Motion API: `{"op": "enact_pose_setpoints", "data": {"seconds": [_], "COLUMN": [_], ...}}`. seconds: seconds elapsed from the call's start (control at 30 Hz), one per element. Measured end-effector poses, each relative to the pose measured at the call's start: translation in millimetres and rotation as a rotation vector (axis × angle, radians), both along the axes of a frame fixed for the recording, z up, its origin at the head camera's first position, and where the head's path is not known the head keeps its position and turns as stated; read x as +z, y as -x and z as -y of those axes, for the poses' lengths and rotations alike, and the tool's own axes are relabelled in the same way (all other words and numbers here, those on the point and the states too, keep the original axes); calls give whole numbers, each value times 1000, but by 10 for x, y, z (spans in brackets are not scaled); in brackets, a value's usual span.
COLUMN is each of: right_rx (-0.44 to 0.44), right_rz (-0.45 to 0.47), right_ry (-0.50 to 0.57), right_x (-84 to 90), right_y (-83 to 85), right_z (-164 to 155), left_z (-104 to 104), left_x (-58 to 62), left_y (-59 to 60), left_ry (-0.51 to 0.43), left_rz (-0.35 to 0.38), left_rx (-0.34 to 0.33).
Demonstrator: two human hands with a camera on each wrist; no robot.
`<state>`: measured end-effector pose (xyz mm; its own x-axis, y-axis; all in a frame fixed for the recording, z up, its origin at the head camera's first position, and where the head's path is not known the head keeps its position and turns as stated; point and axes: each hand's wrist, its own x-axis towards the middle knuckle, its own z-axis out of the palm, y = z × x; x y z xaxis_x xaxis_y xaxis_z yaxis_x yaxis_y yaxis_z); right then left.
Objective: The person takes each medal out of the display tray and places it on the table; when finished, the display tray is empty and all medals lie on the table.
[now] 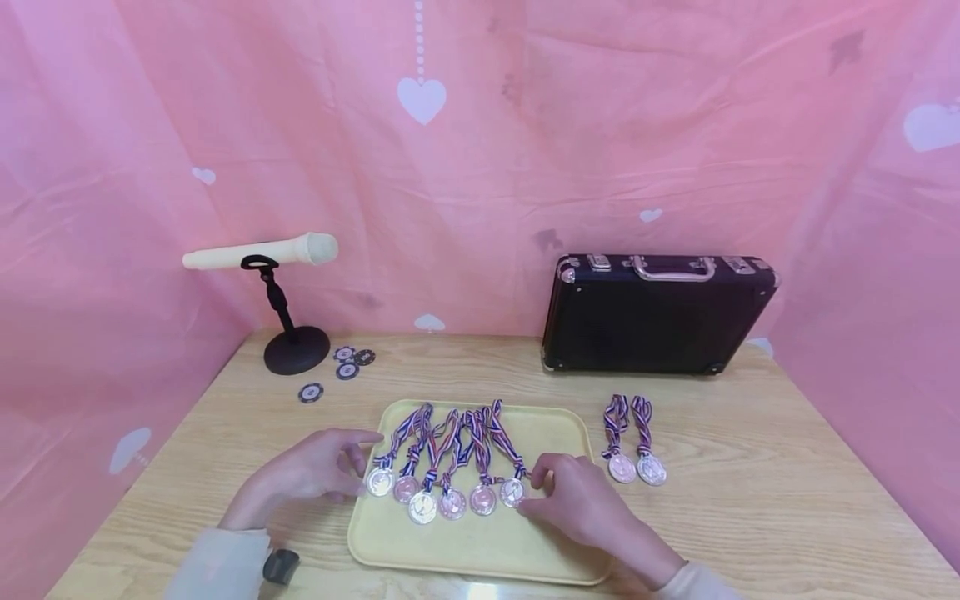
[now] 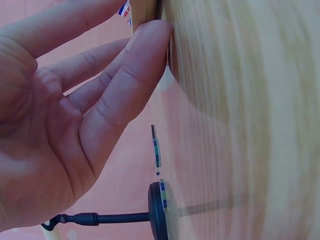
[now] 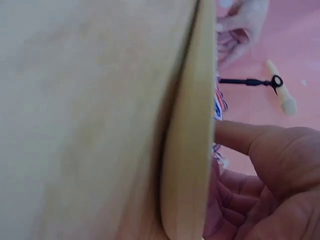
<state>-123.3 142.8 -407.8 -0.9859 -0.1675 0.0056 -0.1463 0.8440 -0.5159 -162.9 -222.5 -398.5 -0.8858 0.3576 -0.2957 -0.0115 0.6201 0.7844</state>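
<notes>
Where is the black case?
In the head view the black case stands upright at the back right of the table, against the pink curtain, behind the two medals lying off the tray.

The space is enclosed on three sides by a pink cloth backdrop [image 1: 525, 150], creased throughout and printed with pale hearts [image 1: 422, 100]. A light wooden table [image 1: 787, 467] is set against the cloth, its grain running across the width. Even, soft lighting is noted, with only faint shadows cast on the tabletop and a few darker marks seen on the fabric.
</notes>
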Motion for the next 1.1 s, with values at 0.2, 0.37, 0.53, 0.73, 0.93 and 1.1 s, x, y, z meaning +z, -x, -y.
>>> {"op": "enact_pose_setpoints", "data": {"seconds": [0.2,0.37,0.53,0.73,0.93,1.1], "right_rx": [7,-3,-57,-69,-77,-85], "right_rz": [-3,38,69,40,46,72], "right_ry": [-13,-8,10,-11,44,129], "right_x": [1,16,40,6,-1,-16], "right_y": [56,107,125,121,116,101], "right_z": [15,-40,-96,-67,-91,-117], "left_z": [18,-16,-57,-41,-39,-48], "left_x": [5,-10,21,24,17,13], "left_y": [-3,-6,3,-1,-13,-15], "left_ry": [-1,2,37,13,-3,1], "left_rz": [-17,6,2,4,3,-1], "left_rx": [-15,-1,40,30,28,30]}}
